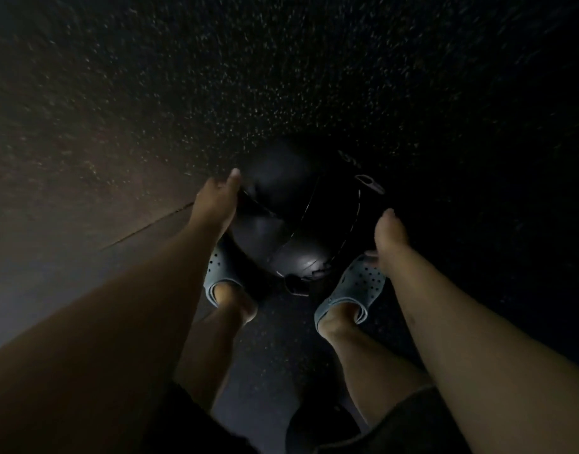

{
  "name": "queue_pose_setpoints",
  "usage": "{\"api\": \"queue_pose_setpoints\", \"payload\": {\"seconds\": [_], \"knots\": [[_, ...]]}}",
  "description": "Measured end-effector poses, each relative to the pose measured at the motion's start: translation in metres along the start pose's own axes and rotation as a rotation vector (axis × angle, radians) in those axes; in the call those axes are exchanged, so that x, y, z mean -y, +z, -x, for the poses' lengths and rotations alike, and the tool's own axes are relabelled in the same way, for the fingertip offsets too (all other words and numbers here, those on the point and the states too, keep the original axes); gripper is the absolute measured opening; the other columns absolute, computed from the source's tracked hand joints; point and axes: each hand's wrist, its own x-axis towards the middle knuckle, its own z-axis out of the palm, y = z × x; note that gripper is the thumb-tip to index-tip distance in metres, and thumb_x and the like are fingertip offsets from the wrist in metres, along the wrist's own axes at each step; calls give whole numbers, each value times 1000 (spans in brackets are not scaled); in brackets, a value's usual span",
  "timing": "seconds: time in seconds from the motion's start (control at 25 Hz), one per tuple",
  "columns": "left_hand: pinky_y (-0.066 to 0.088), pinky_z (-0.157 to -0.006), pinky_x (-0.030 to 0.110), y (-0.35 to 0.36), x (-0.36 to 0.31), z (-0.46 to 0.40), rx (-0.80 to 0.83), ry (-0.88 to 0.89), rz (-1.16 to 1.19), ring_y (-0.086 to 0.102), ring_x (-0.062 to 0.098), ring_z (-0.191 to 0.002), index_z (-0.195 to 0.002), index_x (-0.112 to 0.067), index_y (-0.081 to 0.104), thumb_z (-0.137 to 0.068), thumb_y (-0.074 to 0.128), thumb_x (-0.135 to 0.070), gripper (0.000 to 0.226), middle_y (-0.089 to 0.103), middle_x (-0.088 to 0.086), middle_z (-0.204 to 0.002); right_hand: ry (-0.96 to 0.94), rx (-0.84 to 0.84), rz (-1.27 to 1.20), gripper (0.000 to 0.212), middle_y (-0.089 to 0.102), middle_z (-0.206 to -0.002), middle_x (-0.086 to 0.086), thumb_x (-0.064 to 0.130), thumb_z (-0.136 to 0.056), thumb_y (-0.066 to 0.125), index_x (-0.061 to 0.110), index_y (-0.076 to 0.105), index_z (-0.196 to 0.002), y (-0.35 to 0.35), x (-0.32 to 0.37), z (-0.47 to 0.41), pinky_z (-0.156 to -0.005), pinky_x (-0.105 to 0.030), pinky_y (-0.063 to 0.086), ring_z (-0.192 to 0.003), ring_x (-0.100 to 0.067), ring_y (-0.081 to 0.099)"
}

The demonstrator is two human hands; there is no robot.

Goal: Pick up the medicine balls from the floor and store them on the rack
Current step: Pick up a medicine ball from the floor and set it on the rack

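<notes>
A large black medicine ball (294, 214) is seen low over the dark speckled floor (314, 77), directly in front of the person's feet; whether it rests on the floor or is lifted just clear of it cannot be told in the dim light. The left hand (216, 201) is laid flat against the ball's left side, its fingers (233, 178) pressed together and stretched along the curve. The right hand (390, 237) is set at the ball's right side, its fingers curled under and mostly hidden, so their exact grip cannot be told. Two grey-blue perforated clogs (353, 290) are worn, one at each side beneath the ball. A second dark rounded object (317, 427) is partly visible on the floor between the legs at the bottom edge.
</notes>
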Motion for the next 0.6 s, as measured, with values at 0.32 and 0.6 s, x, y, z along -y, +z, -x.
{"api": "queue_pose_setpoints", "payload": {"seconds": [0.32, 0.6], "knots": [[58, -108, 53, 38, 33, -74, 21, -200, 560, 77, 30, -117, -136, -31, 72, -40, 80, -93, 115, 80, 5, -129, 116, 374, -411, 78, 63, -147, -7, 77, -88, 45, 27, 62, -146, 11, -2, -51, -119, -55, 40, -134, -35, 59], [55, -111, 55, 29, -116, 38, 146, -6, 465, 75, 32, -123, -136, -27, 71, -45, 82, -91, 112, 77, 9, -135, -208, 248, -639, 68, 72, -136, -6, 70, -77, 58, 35, 72, -133, -125, 54, 90, -112, -50, 50, -124, -31, 67]]}}
